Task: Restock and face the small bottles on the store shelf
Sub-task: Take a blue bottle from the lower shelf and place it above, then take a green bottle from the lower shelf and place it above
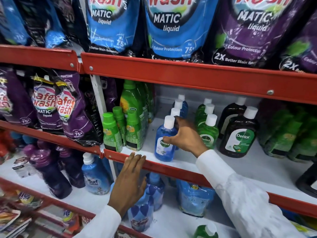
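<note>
A small blue bottle [163,143] with a white cap stands at the front of the middle white shelf [240,165], heading a row of blue bottles [180,107] that runs to the back. My right hand [185,136] wraps its fingers around this front bottle from the right. A row of small green bottles [208,131] stands just right of it. My left hand [130,181] is open, its fingertips resting on the red shelf edge [171,167] below and left of the blue bottle. Both arms wear white sleeves.
Two dark brown bottles [238,134] stand right of the green row. Green-capped bottles [113,133] fill the shelf's left end. Purple and blue detergent pouches [164,26] hang on the shelf above. Below are blue bottles and pouches [96,177]; a green bottle [205,231] shows at the bottom edge.
</note>
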Motion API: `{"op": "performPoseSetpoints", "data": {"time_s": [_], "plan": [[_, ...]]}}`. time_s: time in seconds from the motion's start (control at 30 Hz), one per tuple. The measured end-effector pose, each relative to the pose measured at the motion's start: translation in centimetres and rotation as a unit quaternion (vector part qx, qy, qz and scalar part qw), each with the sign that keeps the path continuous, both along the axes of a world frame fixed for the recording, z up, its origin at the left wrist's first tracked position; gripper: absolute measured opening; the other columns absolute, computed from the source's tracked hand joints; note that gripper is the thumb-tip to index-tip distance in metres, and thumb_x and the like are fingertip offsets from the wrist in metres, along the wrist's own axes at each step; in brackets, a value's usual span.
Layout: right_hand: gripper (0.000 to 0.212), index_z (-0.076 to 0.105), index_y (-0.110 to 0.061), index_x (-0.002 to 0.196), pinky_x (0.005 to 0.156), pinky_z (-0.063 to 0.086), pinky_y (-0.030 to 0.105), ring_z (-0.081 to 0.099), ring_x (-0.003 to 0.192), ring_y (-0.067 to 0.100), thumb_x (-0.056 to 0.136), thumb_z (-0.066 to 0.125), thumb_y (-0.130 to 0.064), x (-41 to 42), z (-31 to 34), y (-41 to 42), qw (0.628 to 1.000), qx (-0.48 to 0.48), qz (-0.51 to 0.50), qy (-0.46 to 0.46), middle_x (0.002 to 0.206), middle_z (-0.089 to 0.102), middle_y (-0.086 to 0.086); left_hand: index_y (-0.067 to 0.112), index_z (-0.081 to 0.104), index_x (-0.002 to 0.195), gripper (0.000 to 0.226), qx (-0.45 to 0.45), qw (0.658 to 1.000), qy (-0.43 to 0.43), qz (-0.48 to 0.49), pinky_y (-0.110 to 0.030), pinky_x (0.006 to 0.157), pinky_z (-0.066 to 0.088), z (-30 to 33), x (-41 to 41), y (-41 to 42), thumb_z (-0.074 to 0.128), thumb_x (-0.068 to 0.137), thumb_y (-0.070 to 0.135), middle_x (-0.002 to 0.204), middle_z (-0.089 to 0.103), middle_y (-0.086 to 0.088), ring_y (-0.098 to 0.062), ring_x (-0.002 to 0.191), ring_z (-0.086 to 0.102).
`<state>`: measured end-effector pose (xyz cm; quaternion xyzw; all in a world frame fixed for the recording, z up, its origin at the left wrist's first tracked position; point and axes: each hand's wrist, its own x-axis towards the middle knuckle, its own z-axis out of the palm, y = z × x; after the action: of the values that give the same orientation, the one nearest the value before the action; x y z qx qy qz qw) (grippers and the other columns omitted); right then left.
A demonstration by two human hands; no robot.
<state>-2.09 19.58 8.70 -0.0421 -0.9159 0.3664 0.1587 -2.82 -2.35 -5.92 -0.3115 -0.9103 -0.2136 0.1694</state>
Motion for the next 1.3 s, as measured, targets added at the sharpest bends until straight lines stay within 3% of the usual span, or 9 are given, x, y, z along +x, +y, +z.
{"op": "performPoseSetpoints", "data": {"time_s": [0.17, 0.4, 0.57, 0.7, 0.8, 0.9, 1.03, 1.2, 1.3], "plan": [[0.064, 0.059, -0.019, 0.12, 0.094, 0.057, 0.042, 0.068, 0.106, 0.022, 0.062, 0.083, -0.028, -0.4, -0.5, 0.0, 1.0, -0.007, 0.016, -0.009, 0.119, 0.071, 0.005, 0.017, 0.028, 0.149, 0.076, -0.008, 1.0, 0.002, 0.01, -0.036, 0.123, 0.012, 0.1, 0.1, 0.1, 0.063, 0.083, 0.032, 0.155, 0.036, -0.005, -0.022, 0.149, 0.018], [0.058, 0.064, -0.022, 0.124, 0.084, 0.045, 0.004, 0.065, 0.1, 0.004, 0.071, 0.088, -0.028, 6.2, -0.7, 1.5, 0.995, 0.014, -0.03, 0.093, 0.118, 0.071, -0.011, 0.017, 0.043, 0.141, 0.058, 0.01, 0.997, 0.049, -0.062, -0.044, 0.117, 0.023, 0.4, 2.7, 3.5, 0.051, 0.088, 0.036, 0.144, 0.051, -0.004, -0.024, 0.139, 0.037], [0.029, 0.073, -0.023, 0.101, 0.079, 0.051, 0.012, 0.068, 0.083, 0.007, 0.077, 0.083, -0.012, 14.6, -5.9, 4.7, 0.99, -0.018, -0.028, 0.137, 0.097, 0.074, -0.011, 0.016, 0.042, 0.142, 0.061, 0.013, 0.991, 0.045, -0.126, -0.048, 0.119, 0.026, -0.1, 3.9, 7.1, 0.06, 0.085, 0.03, 0.143, 0.052, -0.005, -0.025, 0.139, 0.039], [0.028, 0.074, -0.026, 0.105, 0.083, 0.054, 0.018, 0.07, 0.09, 0.003, 0.079, 0.08, -0.02, 17.4, -13.7, 7.6, 0.999, -0.01, 0.007, -0.039, 0.102, 0.075, -0.015, 0.014, 0.048, 0.138, 0.056, 0.043, 0.993, 0.027, -0.102, -0.052, 0.118, 0.026, -0.3, 4.1, 8.2, 0.059, 0.085, 0.029, 0.132, 0.056, -0.009, -0.031, 0.129, 0.047], [0.049, 0.067, -0.026, 0.121, 0.088, 0.053, 0.022, 0.067, 0.103, 0.008, 0.075, 0.08, -0.037, 18.0, -19.0, 8.8, 0.978, 0.017, 0.033, -0.206, 0.118, 0.071, -0.011, 0.013, 0.051, 0.135, 0.055, 0.063, 0.993, 0.026, -0.1, -0.051, 0.119, 0.025, -0.3, 4.3, 8.5, 0.063, 0.083, 0.025, 0.129, 0.057, -0.01, -0.03, 0.126, 0.048], [0.056, 0.066, -0.031, 0.119, 0.09, 0.053, 0.026, 0.068, 0.107, 0.014, 0.065, 0.074, -0.047, 17.8, -22.8, 8.7, 0.956, 0.082, 0.021, -0.279, 0.118, 0.073, -0.009, 0.014, 0.051, 0.135, 0.056, 0.063, 0.993, 0.02, -0.099, -0.048, 0.12, 0.025, 0.0, 4.4, 8.4, 0.067, 0.082, 0.021, 0.129, 0.056, -0.009, -0.026, 0.126, 0.044], [0.028, 0.075, -0.016, 0.098, 0.088, 0.055, 0.032, 0.07, 0.097, 0.024, 0.071, 0.075, -0.024, 17.2, -22.9, 8.0, 0.957, 0.117, 0.018, -0.266, 0.105, 0.079, 0.003, 0.015, 0.05, 0.136, 0.055, 0.056, 0.994, 0.012, -0.099, -0.047, 0.119, 0.027, 0.5, 4.7, 8.3, 0.065, 0.083, 0.022, 0.129, 0.055, -0.009, -0.024, 0.126, 0.042], [0.038, 0.07, -0.033, 0.092, 0.078, 0.059, 0.03, 0.069, 0.085, 0.005, 0.057, 0.086, -0.028, 17.8, -18.9, 8.4, 0.974, 0.03, -0.018, -0.222, 0.093, 0.076, -0.01, 0.017, 0.05, 0.137, 0.053, 0.052, 0.994, -0.003, -0.093, -0.046, 0.121, 0.023, 0.7, 4.8, 8.2, 0.06, 0.086, 0.026, 0.129, 0.055, -0.007, -0.022, 0.127, 0.041], [0.042, 0.07, -0.035, 0.088, 0.072, 0.053, 0.013, 0.068, 0.083, -0.003, 0.051, 0.089, -0.029, 18.0, -13.5, 8.5, 0.991, -0.014, -0.04, -0.128, 0.086, 0.074, -0.017, 0.017, 0.051, 0.136, 0.052, 0.057, 0.994, -0.001, -0.096, -0.047, 0.121, 0.022, 0.8, 4.8, 8.3, 0.058, 0.085, 0.027, 0.127, 0.056, -0.006, -0.023, 0.126, 0.043]]}}
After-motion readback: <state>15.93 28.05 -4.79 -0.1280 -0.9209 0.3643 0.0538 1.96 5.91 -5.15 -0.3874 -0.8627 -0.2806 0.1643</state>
